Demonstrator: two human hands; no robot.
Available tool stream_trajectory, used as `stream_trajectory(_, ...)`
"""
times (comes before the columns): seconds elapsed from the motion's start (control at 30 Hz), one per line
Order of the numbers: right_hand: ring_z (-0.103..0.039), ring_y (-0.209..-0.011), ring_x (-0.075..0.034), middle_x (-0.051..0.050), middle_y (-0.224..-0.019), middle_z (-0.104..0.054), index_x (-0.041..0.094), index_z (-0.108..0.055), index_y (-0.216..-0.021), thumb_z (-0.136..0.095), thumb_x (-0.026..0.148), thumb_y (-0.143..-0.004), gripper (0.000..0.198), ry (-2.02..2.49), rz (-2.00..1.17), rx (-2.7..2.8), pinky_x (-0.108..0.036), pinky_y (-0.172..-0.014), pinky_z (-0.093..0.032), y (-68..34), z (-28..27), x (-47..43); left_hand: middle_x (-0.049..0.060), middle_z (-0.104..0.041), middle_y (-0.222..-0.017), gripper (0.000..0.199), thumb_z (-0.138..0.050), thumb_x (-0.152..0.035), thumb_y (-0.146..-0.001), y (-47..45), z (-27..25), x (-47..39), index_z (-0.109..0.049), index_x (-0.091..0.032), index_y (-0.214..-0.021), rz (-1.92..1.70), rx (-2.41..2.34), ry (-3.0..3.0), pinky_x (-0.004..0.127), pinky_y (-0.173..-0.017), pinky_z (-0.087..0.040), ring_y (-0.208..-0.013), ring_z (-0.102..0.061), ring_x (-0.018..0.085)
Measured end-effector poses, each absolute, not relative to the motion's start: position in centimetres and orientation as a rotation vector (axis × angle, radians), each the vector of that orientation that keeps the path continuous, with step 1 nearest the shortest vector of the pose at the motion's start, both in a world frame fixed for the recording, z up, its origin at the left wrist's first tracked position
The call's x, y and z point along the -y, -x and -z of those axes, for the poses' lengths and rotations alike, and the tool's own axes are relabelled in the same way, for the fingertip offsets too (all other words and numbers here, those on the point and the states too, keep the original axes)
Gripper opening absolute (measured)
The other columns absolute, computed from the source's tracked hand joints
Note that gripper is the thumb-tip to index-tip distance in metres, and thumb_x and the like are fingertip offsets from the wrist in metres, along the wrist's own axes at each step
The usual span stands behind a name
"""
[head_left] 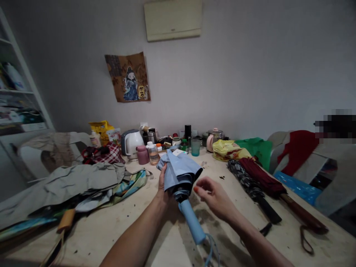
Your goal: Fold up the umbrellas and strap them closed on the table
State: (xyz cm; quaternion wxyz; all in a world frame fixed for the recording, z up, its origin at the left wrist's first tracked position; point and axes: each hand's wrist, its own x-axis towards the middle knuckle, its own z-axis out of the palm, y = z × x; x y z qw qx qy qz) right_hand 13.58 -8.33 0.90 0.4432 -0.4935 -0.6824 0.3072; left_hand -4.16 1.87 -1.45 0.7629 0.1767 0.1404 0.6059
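Along a grey wall (250,74), the pale worktop (111,222) carries a clear bottle (153,156) with pinkish contents; mid-worktop, left fingers (163,172) grasp a loosely folded light-blue umbrella (179,168), right fingers (205,181) empty, half-curled beside it.

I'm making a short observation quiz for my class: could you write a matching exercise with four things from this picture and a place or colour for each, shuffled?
Things:
1. Light-blue umbrella
2. Maroon umbrella
3. Kettle
4. Poster

Places or colours:
A. On the wall
B. Has a brown handle
C. In the person's left hand
D. White and dark grey

Right pairs: 1-C, 2-B, 3-D, 4-A.
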Motion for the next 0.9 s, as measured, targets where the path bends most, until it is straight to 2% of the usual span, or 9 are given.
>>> stream_trajectory(0.1, -0.060, -0.089, -0.024, -0.014, -0.108, -0.061, 0.013, -0.054, -0.108, -0.068, 0.050, -0.072, 0.053, 1.385, -0.888, 1.918, -0.035, -0.072, -0.048, -12.1, 0.5, 8.9, 0.005, -0.077, -0.082, 0.027, -0.055, -0.033, -0.093, 4.4, 0.6, -1.8, -0.068, -0.013, -0.105, -1.466, -0.361, -0.313, 0.032, -0.073, -0.059, -0.068, -0.073, 0.020)
stream_trajectory(0.17, -0.059, -0.091, -0.026, -0.015, -0.111, -0.061, 0.012, -0.052, -0.112, -0.066, 0.042, -0.074, 0.050, 1.419, -0.871, 2.061, -0.038, -0.077, -0.046, -11.6, 1.4, 9.1, 0.006, -0.078, -0.086, 0.032, -0.055, -0.033, -0.093, 4.7, 0.3, -1.8, -0.066, -0.012, -0.115, -1.485, -0.372, -0.312, 0.034, -0.078, -0.060, -0.072, -0.074, 0.021)
stream_trajectory(0.27, -0.057, -0.084, -0.022, -0.011, -0.099, -0.061, 0.014, -0.053, -0.107, -0.055, 0.029, -0.078, 0.034, 1.349, -0.923, 2.085, -0.036, -0.075, -0.045, -11.2, 1.8, 9.0, 0.008, -0.078, -0.088, 0.040, -0.057, -0.033, -0.093, 5.3, 0.1, -1.9, -0.062, -0.012, -0.126, -1.454, -0.375, -0.305, 0.038, -0.091, -0.057, -0.077, -0.075, 0.023)
stream_trajectory(0.37, -0.050, -0.062, -0.013, -0.001, -0.078, -0.053, 0.016, -0.051, -0.094, -0.053, 0.030, -0.075, 0.024, 1.149, -1.280, 1.853, -0.027, -0.056, -0.041, -11.1, 1.2, 8.8, 0.009, -0.078, -0.091, 0.043, -0.056, -0.033, -0.093, 5.9, 0.4, -2.1, -0.059, -0.012, -0.131, -1.409, -0.292, -0.297, 0.042, -0.099, -0.053, -0.082, -0.075, 0.023)
stream_trajectory(0.43, -0.045, -0.053, -0.009, 0.004, -0.069, -0.049, 0.017, -0.049, -0.086, -0.057, 0.032, -0.073, 0.021, 0.980, -1.508, 1.677, -0.023, -0.049, -0.037, -10.9, 1.0, 8.6, 0.008, -0.078, -0.090, 0.046, -0.058, -0.033, -0.091, 6.3, 0.7, -2.4, -0.058, -0.014, -0.133, -1.411, -0.217, -0.286, 0.044, -0.102, -0.051, -0.084, -0.075, 0.023)
stream_trajectory(0.53, -0.047, -0.047, -0.007, 0.004, -0.066, -0.053, 0.017, -0.048, -0.085, -0.064, 0.031, -0.069, 0.027, 0.809, -1.755, 1.475, -0.019, -0.045, -0.035, -10.6, 1.4, 8.3, 0.008, -0.079, -0.093, 0.049, -0.061, -0.036, -0.088, 6.9, 1.5, -2.6, -0.059, -0.017, -0.134, -1.428, -0.134, -0.286, 0.045, -0.106, -0.047, -0.085, -0.075, 0.024)
stream_trajectory(0.7, -0.056, -0.045, -0.010, -0.003, -0.069, -0.063, 0.011, -0.055, -0.100, -0.073, 0.035, -0.070, 0.043, 0.510, -2.044, 1.320, -0.018, -0.040, -0.033, -10.4, 3.5, 7.8, 0.008, -0.078, -0.101, 0.053, -0.071, -0.045, -0.078, 8.0, 2.6, -2.9, -0.065, -0.020, -0.125, -1.392, -0.078, -0.384, 0.045, -0.110, -0.042, -0.098, -0.072, 0.027)
stream_trajectory(0.83, -0.056, -0.044, -0.010, -0.005, -0.072, -0.064, 0.006, -0.059, -0.108, -0.069, 0.033, -0.076, 0.043, 0.322, -2.160, 1.216, -0.019, -0.039, -0.036, -10.5, 4.9, 7.6, 0.009, -0.076, -0.108, 0.068, -0.078, -0.059, -0.064, 8.2, 2.7, -2.6, -0.067, -0.019, -0.118, -1.306, -0.088, -0.546, 0.044, -0.107, -0.043, -0.106, -0.068, 0.030)
stream_trajectory(0.9, -0.053, -0.041, -0.008, -0.003, -0.070, -0.061, 0.006, -0.060, -0.108, -0.068, 0.034, -0.076, 0.043, 0.262, -2.211, 1.133, -0.018, -0.038, -0.035, -10.4, 5.4, 7.5, 0.011, -0.076, -0.106, 0.069, -0.074, -0.063, -0.066, 8.0, 2.3, -2.2, -0.068, -0.016, -0.116, -1.303, -0.088, -0.568, 0.041, -0.103, -0.046, -0.103, -0.069, 0.029)
